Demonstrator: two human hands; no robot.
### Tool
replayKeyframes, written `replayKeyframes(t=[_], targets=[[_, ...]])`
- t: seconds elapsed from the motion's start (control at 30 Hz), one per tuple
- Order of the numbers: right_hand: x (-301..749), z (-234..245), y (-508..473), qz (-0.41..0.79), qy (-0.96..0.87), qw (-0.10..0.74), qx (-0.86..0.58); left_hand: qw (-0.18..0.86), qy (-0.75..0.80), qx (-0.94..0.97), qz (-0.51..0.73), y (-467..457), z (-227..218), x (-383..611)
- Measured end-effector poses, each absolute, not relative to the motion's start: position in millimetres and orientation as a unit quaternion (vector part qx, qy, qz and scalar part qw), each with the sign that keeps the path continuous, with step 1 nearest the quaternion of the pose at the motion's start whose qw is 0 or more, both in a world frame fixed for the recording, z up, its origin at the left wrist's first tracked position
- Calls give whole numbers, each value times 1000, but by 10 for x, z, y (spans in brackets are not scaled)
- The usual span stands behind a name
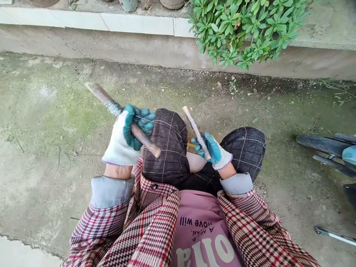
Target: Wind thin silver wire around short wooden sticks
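Observation:
My left hand (132, 129), in a white glove with a teal coated palm, is closed around a wooden stick (145, 141). The stick slants from upper left to lower right, and thin grey wire (113, 107) is wound around it just above the glove. A strand of wire crosses near the curled fingers. My right hand (213, 149), gloved alike, grips a thinner, shorter wooden stick (191, 118) close to its lower end. Wire is coiled along its middle too. Both sticks are held apart above my knees. Whether one strand joins them I cannot tell.
Bare, mossy ground (72, 107) lies around my knees. A low wall with a white tiled ledge (139, 24) runs across the back, with a leafy green bush (247, 29) overhanging it. Dark wheel-like parts (322, 144) and a metal rod (333, 235) are at the right.

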State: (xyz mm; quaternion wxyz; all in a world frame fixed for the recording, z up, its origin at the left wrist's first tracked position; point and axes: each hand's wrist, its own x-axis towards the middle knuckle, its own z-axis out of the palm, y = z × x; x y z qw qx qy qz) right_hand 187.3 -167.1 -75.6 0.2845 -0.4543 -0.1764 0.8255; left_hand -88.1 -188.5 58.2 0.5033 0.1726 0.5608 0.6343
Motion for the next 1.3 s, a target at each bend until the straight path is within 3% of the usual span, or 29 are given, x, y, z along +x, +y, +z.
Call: replayKeyframes(t=[0.13, 0.33, 0.8, 1.03, 1.17, 1.3], targets=[[1991, -831, -1603, 829, -154, 297, -448, 546, 558, 203, 592, -1776, 628, -571], [2391, -969, -1302, 792, 4, 459, -403, 585, 544, 208, 565, -1551, 620, -161], [2344, -941, -1457, 771, 28, 506, -386, 598, 532, 340, 493, -281, 713, 553], [2451, -522, -967, 742, -84, 523, -410, 622, 528, 334, 472, -272, 542, 484], [2370, -136, -287, 645, -338, 528, -436, 637, 515, 346, 457, -169, 499, 515], [2109, 33, 265, 616, -437, 510, -412, 622, 514, 381, 451, 110, 510, 548]])
